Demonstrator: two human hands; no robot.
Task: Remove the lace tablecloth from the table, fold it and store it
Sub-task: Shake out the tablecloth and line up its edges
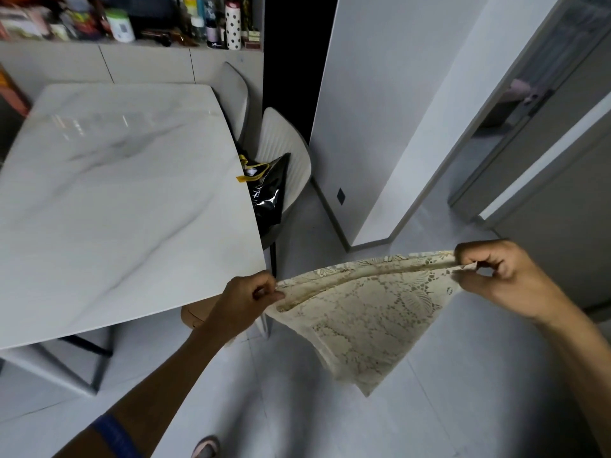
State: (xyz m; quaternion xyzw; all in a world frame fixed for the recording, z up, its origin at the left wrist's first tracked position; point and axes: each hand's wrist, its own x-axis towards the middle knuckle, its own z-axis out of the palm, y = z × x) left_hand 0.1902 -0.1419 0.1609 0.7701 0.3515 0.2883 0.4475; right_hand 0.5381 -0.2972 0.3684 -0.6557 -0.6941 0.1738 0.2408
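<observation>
cream lace cloth tablecloth (363, 312), glossy marble-look table (115, 193)

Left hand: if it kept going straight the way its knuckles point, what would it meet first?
Probably the table. The left hand, pinching the lace tablecloth, points up-left toward the near table corner just above it. Depth is unclear; it may pass beside the edge.

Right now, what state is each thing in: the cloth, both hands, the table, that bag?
Lace tablecloth: off the table, folded, held in the air.
Left hand: pinches one top corner.
Right hand: pinches the other corner.
Marble table: top uncovered.
Black bag: resting on a chair.
</observation>
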